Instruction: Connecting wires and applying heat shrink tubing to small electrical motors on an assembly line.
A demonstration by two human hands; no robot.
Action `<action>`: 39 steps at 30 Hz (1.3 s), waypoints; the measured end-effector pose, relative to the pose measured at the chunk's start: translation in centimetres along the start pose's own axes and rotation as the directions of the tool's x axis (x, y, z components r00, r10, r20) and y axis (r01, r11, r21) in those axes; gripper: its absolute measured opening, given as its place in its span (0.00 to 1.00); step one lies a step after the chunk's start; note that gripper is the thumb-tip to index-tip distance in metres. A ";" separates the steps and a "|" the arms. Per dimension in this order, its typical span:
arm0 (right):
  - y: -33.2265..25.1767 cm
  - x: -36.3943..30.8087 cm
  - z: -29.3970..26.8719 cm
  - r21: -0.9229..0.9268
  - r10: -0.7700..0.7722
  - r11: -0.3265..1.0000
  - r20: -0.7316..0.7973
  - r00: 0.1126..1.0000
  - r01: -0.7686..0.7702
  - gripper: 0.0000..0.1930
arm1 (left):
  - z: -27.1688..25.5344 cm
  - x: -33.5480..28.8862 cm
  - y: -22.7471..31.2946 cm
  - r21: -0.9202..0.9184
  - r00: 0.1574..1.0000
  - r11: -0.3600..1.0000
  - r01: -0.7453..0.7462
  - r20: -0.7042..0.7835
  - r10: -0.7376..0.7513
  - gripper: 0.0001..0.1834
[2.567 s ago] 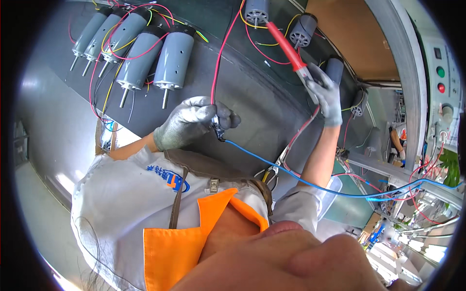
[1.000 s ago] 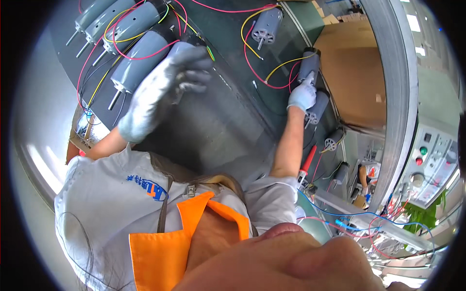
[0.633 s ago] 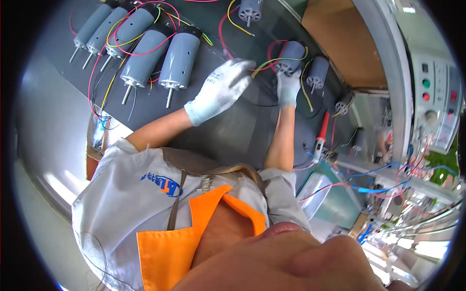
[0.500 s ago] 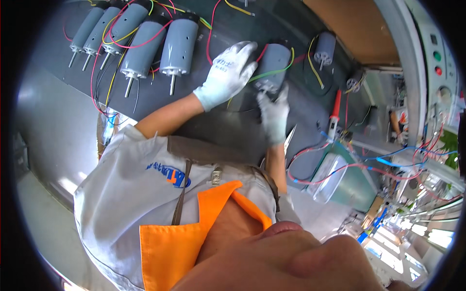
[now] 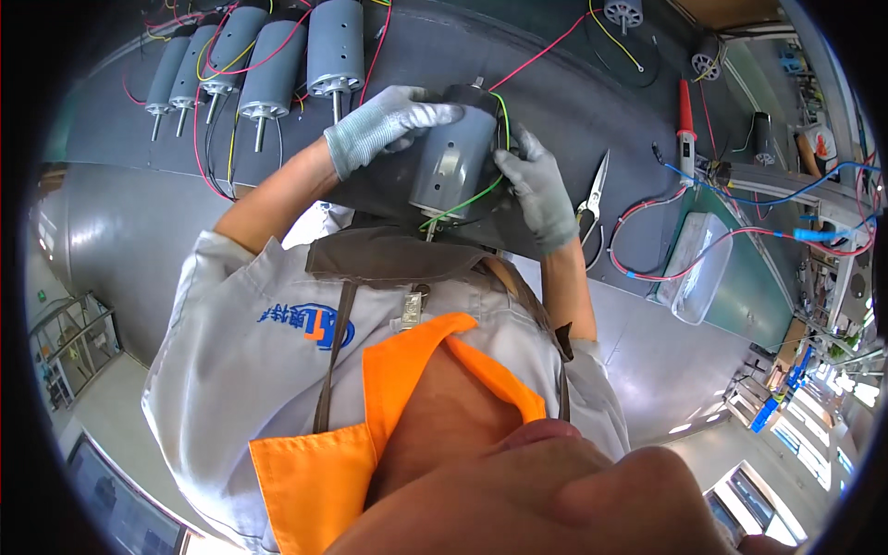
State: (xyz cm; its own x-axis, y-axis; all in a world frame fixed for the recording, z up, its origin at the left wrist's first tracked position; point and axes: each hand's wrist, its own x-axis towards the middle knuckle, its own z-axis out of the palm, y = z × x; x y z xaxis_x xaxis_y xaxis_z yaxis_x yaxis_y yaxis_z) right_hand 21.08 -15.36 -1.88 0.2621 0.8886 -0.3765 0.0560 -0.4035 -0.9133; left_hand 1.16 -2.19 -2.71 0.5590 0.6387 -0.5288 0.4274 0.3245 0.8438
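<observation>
A grey cylindrical electric motor (image 5: 451, 157) with a black end cap lies in front of me, its shaft pointing toward my body. My left hand (image 5: 390, 125), in a pale work glove, grips the motor's left side near the cap, thumb across the casing. Against the opposite side is my gloved right hand (image 5: 541, 190), fingers curled at the casing's edge and partly hidden. A green wire (image 5: 481, 192) loops from the cap along the right side and across the shaft end. From the cap, a red wire (image 5: 546, 51) runs off to the upper right.
Several similar motors (image 5: 273, 69) stand in a row at the far left of the dark bench (image 5: 407, 46). Scissors (image 5: 594, 199) lie right of my right hand. Beyond them are a red-handled probe (image 5: 685, 116), looped cables (image 5: 647, 276) and a clear plastic tray (image 5: 696, 268).
The motor has come toward my body and left, with both hands around it. My left hand has moved down and left. The bench has shifted in view.
</observation>
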 end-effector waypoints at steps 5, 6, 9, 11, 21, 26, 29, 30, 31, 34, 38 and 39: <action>-4.9 -4.9 -4.1 0.315 -0.081 0.948 0.103 0.991 0.045 0.28 | -0.6 -1.2 2.4 0.132 0.995 0.988 -0.084 0.055 0.077 0.25; -5.9 -5.0 -3.5 0.166 -0.265 0.956 0.130 0.955 0.243 0.25 | -1.3 -1.2 3.2 0.228 0.996 0.974 0.005 0.084 -0.025 0.27; -7.0 -2.7 2.2 -0.190 -0.615 0.666 0.408 0.675 0.722 0.15 | -2.2 -0.2 5.3 0.218 0.947 0.976 0.010 0.313 -0.079 0.29; -7.2 0.3 8.6 -0.476 -0.478 0.491 0.553 0.682 0.730 0.11 | -2.3 1.4 6.6 0.320 0.873 0.918 -0.235 0.484 0.055 0.30; 0.7 -11.4 -16.5 -0.374 -0.472 0.856 -0.282 0.835 0.358 0.08 | -0.1 5.5 3.0 0.596 0.946 0.736 -0.322 0.236 0.223 0.27; 7.8 -10.7 -34.5 -0.331 -0.157 0.859 -0.897 0.414 -0.391 0.14 | 0.8 6.4 1.5 0.749 0.853 0.475 -0.462 0.228 0.470 0.24; 11.9 -5.9 -39.0 -0.757 -0.385 0.467 -0.639 0.666 -0.456 0.15 | 1.7 6.5 2.1 0.726 0.788 0.380 -0.573 0.360 0.499 0.24; 13.4 -4.4 -40.1 -0.741 -0.310 0.411 -0.661 0.683 -0.531 0.15 | 1.8 6.4 2.3 0.741 0.804 0.381 -0.553 0.356 0.475 0.24; 14.7 -3.4 -41.2 -0.781 -0.320 0.204 -0.623 0.714 -0.590 0.15 | 2.1 6.2 2.3 0.748 0.814 0.372 -0.549 0.376 0.443 0.24; 17.9 -1.8 -43.7 -0.747 -0.376 0.406 -0.661 0.649 -0.526 0.14 | 1.9 5.5 2.3 0.754 0.793 0.333 -0.566 0.389 0.468 0.21; 16.2 -4.3 -43.7 -0.758 -0.404 0.443 -0.645 0.649 -0.478 0.15 | 0.8 5.3 2.9 0.606 0.588 0.181 -0.775 0.586 0.557 0.19; 14.1 -5.5 -42.9 -0.724 -0.425 0.537 -0.676 0.603 -0.433 0.16 | 0.4 5.4 3.4 0.620 0.727 0.380 -0.687 0.583 0.362 0.19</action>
State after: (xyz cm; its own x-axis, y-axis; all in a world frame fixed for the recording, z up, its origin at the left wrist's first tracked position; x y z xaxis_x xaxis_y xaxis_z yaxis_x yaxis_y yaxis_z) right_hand 61.81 -35.30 -6.07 0.7851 0.5593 0.2662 0.6139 -0.7596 -0.2146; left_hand 5.90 2.07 -2.68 0.9757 0.1748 -0.1320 0.2188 -0.7478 0.6269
